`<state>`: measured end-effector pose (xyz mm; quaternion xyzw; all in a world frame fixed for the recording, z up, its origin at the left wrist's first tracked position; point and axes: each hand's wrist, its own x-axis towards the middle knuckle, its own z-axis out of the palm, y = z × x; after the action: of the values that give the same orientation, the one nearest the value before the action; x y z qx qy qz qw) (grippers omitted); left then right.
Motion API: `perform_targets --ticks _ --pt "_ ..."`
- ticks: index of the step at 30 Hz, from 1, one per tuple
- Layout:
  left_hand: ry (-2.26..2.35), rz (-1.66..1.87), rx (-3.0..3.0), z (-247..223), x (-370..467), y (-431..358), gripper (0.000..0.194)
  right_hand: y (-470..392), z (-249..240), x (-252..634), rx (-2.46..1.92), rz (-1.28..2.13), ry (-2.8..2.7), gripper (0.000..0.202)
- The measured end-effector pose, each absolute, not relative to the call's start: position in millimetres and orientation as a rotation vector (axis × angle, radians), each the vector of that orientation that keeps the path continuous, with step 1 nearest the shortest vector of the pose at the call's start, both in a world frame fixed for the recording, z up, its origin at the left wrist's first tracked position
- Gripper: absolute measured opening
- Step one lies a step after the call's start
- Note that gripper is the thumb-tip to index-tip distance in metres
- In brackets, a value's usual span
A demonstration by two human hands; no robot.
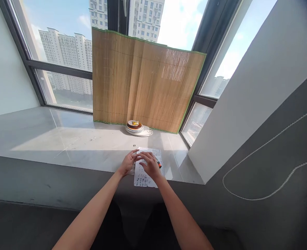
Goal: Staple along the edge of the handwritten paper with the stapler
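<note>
My left hand [128, 162] is over the left edge of a white sheet with handwriting [142, 180] on the window ledge. Its fingers are bent toward my right hand [149, 163], which is above the middle of the sheet with its thumb apart from its curved fingers. The fingertips of both hands meet or nearly meet; anything between them is too small to make out. A dark marker with an orange part [159, 163] lies on the sheet, just right of my right hand. Something clear and flat, partly hidden, is under my left hand.
Stacked plates [134, 127] with a small yellow item stand at the back of the ledge [85, 156], before a bamboo mat [143, 80] leaning on the window. Small scraps [92, 139] lie to the left. A white cord [257, 199] hangs at the right.
</note>
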<state>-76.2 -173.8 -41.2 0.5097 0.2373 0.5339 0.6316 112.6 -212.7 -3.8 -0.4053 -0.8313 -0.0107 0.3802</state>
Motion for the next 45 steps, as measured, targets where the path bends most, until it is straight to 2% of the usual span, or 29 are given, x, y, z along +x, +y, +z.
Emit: perform_targets --ticks 3,11,16,18,20,23,25,29,35,45 --pt "0.547 1.193 1.170 -41 -77 -177 0.091 -206 4 96 -1.013 -0.037 -2.187 0.044" --pt "0.516 1.142 1.187 -36 -75 -181 0.069 -198 9 91 -1.080 -0.001 -2.198 0.021" --pt "0.558 1.162 1.152 -33 -76 -181 0.073 -208 18 91 -1.039 0.082 -2.092 0.016" --pt "0.718 1.261 1.179 -32 -82 -171 0.064 -210 23 104 -1.031 0.146 -1.944 0.011" --pt "0.987 1.349 1.279 -32 -91 -153 0.048 -209 25 129 -1.078 0.197 -1.779 0.010" --pt "1.379 1.312 1.587 -31 -106 -121 0.023 -203 17 182 -1.258 0.245 -1.613 0.021" --pt "1.522 1.210 1.785 -32 -111 -102 0.013 -199 3 217 -1.402 0.257 -1.537 0.026" --pt "1.571 1.088 1.958 -39 -107 -76 0.028 -188 -27 264 -1.588 0.315 -1.435 0.029" --pt "1.694 0.807 2.264 -47 -99 -68 0.038 -147 -43 284 -1.494 0.504 -1.306 0.041" --pt "1.769 0.687 2.398 -38 -101 -80 0.029 -72 -49 286 -1.547 0.504 -1.335 0.017"
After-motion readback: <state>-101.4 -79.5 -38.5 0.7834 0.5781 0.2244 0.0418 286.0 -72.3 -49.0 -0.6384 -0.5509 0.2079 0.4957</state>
